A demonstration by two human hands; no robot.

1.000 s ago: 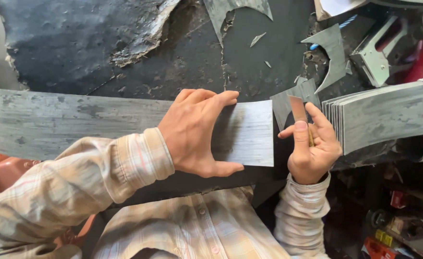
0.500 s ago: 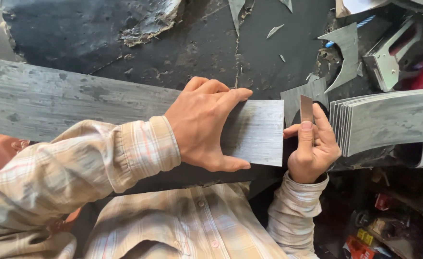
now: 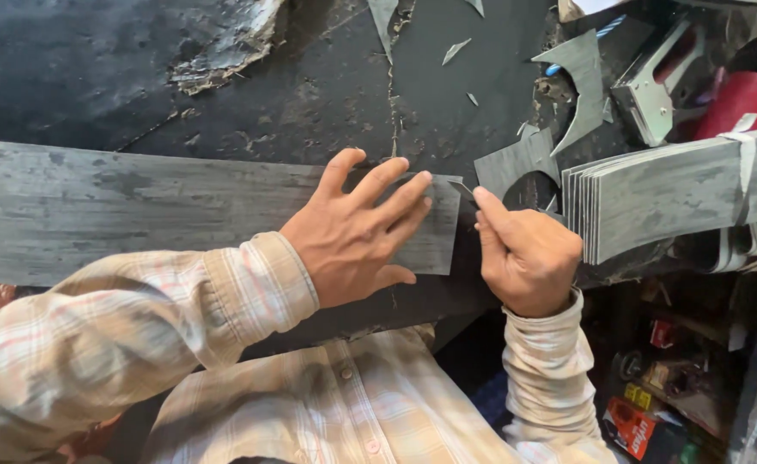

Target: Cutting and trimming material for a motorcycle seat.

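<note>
Fingers (image 3: 395,193) of the left hand (image 3: 357,236), now spread flatter, press the long grey wood-grain strip (image 3: 121,210) mid-frame, while the right hand (image 3: 524,253) (clenched) has brought its small blade (image 3: 462,189) to the strip's end.

Dark, scuffed counter (image 3: 327,94) with grey material on it

A long grey strip (image 3: 138,210) lies across it; a bound stack of grey strips (image 3: 679,193), cut-out offcuts (image 3: 516,163) and a metal stapler (image 3: 649,86) lie at right.
</note>
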